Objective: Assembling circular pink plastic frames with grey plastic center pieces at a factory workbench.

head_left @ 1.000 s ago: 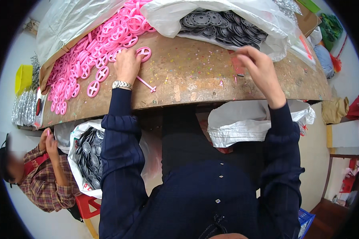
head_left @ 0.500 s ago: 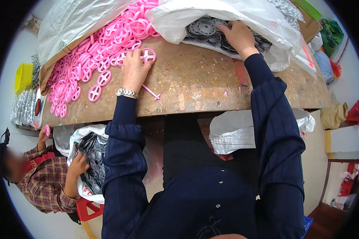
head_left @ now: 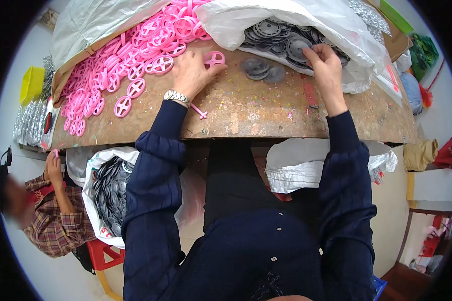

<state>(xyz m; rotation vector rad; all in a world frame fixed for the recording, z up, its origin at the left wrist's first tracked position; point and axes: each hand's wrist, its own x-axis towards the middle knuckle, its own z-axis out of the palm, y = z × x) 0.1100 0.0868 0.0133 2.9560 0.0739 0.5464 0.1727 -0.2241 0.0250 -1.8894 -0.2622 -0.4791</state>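
Workbench (head_left: 246,108), brown, worn top flecked with small coloured bits; front edge curves across the view.

Left hand (head_left: 190,74): resting palm down on the bench, fingers reaching forward, fingertips touching one pink wheel (head_left: 214,58) that lies flat just beyond them. Silver wristwatch (head_left: 177,97) on the wrist. Small pink pin (head_left: 199,111) lying on the bench just beside the watch.

Right hand (head_left: 327,64): fingers curled and bunched at the mouth of the white bag (head_left: 331,22), thumb and fingers closed on grey discs (head_left: 286,37) at the bag's edge; exactly which disc is pinched cannot be told.

Loose grey discs (head_left: 261,70): small cluster lying on the bench between the two hands, just in front of the bag's opening.

Pink wheel heap (head_left: 130,65): many spoked rings spread across the bench's left part, spilling from under a clear plastic sheet (head_left: 95,22).

Second bag of grey discs (head_left: 108,193): below the bench, at the person's left. Another white bag (head_left: 311,168) under the bench, at the right.

Other person (head_left: 50,210): checked shirt, seated low at far left, one hand raised.
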